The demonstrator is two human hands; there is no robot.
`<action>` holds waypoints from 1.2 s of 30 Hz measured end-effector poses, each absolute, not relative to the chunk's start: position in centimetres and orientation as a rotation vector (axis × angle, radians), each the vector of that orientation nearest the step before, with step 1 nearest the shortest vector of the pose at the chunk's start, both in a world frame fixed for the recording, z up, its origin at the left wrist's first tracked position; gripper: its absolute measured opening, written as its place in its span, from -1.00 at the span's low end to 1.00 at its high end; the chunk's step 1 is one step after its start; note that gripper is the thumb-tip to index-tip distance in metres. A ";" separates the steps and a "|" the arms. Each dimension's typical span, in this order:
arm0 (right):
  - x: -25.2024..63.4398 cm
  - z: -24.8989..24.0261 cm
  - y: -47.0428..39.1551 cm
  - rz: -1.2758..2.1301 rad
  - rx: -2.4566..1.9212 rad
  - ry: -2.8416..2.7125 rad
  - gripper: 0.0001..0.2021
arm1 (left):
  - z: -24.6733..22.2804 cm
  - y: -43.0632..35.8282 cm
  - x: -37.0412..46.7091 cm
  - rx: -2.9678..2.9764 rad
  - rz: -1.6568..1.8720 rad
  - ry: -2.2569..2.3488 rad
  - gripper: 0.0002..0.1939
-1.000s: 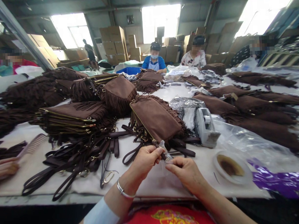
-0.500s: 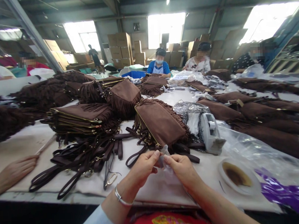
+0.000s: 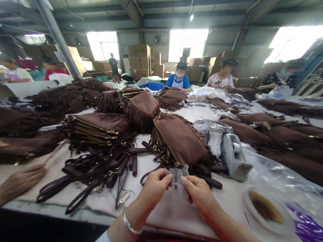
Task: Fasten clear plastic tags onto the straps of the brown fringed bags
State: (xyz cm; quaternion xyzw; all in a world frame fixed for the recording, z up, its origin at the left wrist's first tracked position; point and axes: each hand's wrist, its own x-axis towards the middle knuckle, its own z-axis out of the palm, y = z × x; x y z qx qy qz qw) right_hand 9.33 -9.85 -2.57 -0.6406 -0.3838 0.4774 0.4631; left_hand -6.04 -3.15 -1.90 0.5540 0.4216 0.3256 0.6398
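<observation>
Between my hands, over the front of the table, is a small clear plastic bag (image 3: 178, 176) with a small dark patch showing in it. My left hand (image 3: 156, 188), below a silver bangle, pinches the bag's left edge between thumb and fingers. Its right edge is held the same way by my right hand (image 3: 199, 191). Just beyond them lies a brown fringed pouch (image 3: 182, 138) with a gold zip, on top of others. To the left, dark brown wrist straps (image 3: 99, 170) with metal clips hang from a stack of similar pouches (image 3: 97, 120).
A tape dispenser (image 3: 234, 157) and a tape roll (image 3: 267, 207) sit to the right, beside clear plastic sheeting (image 3: 281, 176). More brown pouches (image 3: 274, 134) lie beyond. Another person's hand (image 3: 21, 184) rests at the left edge. Several people sit across the table.
My hands have moved slightly apart, and the plastic bag is spread flatter between them. The view has tilted up and turned a little left. A second hand of the neighbour now shows at left.
</observation>
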 end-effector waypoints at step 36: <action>10.9 1.1 -5.8 -0.273 -1.474 -2.172 -0.79 | 0.5 0.2 -5.7 1.453 0.447 0.811 -0.69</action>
